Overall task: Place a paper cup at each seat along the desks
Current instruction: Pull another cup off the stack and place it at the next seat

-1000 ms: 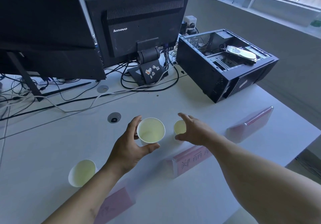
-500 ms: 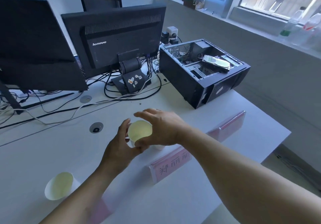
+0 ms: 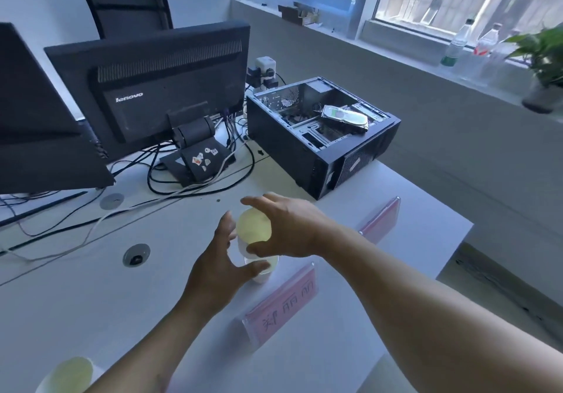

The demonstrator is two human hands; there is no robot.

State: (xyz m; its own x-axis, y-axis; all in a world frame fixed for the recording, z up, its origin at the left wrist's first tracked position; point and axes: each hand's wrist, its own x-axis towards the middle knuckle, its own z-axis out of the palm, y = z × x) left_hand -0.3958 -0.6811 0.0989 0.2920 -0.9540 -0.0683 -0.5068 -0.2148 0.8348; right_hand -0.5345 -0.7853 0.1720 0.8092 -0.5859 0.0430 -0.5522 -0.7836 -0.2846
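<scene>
My right hand (image 3: 289,228) grips a white paper cup (image 3: 254,225) from above and the right, and holds it tilted a little over the white desk (image 3: 91,286). Just below it a second paper cup (image 3: 266,266) stands on the desk behind a pink name plate (image 3: 283,304). My left hand (image 3: 219,264) is beside both cups with its fingers spread, and its thumb lies across the front of the standing cup. A third paper cup (image 3: 68,376) sits at the bottom left edge.
A second pink name plate (image 3: 380,219) stands further right near the desk's end. Behind the cups are an open computer case (image 3: 320,136), a Lenovo monitor (image 3: 158,88) seen from the back, loose cables (image 3: 182,188) and a round cable port (image 3: 136,255).
My right hand closed on the cup that the left hand held and has taken it. The left hand has opened. My view swung right, so the third cup slid to the bottom left.
</scene>
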